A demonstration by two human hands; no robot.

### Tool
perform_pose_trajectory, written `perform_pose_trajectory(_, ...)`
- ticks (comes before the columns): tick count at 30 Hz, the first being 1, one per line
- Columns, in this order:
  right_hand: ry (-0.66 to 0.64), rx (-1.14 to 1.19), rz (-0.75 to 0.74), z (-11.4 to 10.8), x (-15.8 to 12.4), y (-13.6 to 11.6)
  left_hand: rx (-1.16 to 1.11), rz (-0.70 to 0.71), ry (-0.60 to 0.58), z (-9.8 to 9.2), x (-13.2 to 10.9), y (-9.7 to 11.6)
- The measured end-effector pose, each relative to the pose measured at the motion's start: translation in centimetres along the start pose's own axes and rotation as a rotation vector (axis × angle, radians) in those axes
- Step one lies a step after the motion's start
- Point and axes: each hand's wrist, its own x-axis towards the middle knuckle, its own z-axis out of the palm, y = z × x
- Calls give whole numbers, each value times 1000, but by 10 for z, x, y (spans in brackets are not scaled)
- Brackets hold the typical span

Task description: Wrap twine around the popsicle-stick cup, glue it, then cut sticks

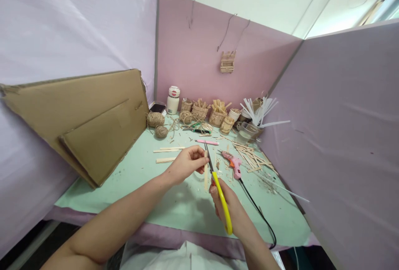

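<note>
L forearm [115, 220] closest, your L hand [187, 163] pinches a wooden craft stick [206, 176]; R hand [232, 204] grips yellow-handled scissors [224, 203], blades at stick's upper end, pink glue gun [236, 168] nearby, rt side.

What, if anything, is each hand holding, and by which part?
Left hand: a flat wooden stick, pinched near its upper end. Right hand: the scissors, by their yellow handles.

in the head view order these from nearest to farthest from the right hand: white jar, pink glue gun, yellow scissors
1. Yellow scissors: held in the right hand.
2. Pink glue gun: on the table, just beyond that hand.
3. White jar: at the back, toward the left.
</note>
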Motion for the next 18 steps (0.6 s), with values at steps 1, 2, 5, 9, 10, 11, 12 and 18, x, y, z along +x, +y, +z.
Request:
perform_pose_trajectory(1, 2, -7, 0, 0, 0, 0, -3, -1, -1, 0, 0, 0)
perform_pose_trajectory(2, 4, -14, -2, 0, 0, 1, -7, -3, -1, 1, -1, 0)
perform_pose_trajectory(5, 11, -30, -16, 1, 1, 5, -22, -16, -7, 2, -2, 2)
perform_pose_trajectory(9, 34, -39, -30, 1, 3, 9, -34, -33, -16, 2, -3, 3)
perform_pose_trajectory(10, 37, -37, -28, 1, 3, 9, -34, -34, -17, 2, -3, 3)
perform_pose_trajectory(11, 32, -35, -26, 1, 2, 8, -31, -34, -20, 1, -3, 3)
perform_pose_trajectory(12, 25, -33, -24, 1, 2, 7, -27, -32, -22, 1, -3, 3)
perform_pose_trajectory(18, 4, -35, -23, -2, -3, -2, -21, -18, -28, -1, -1, 1)
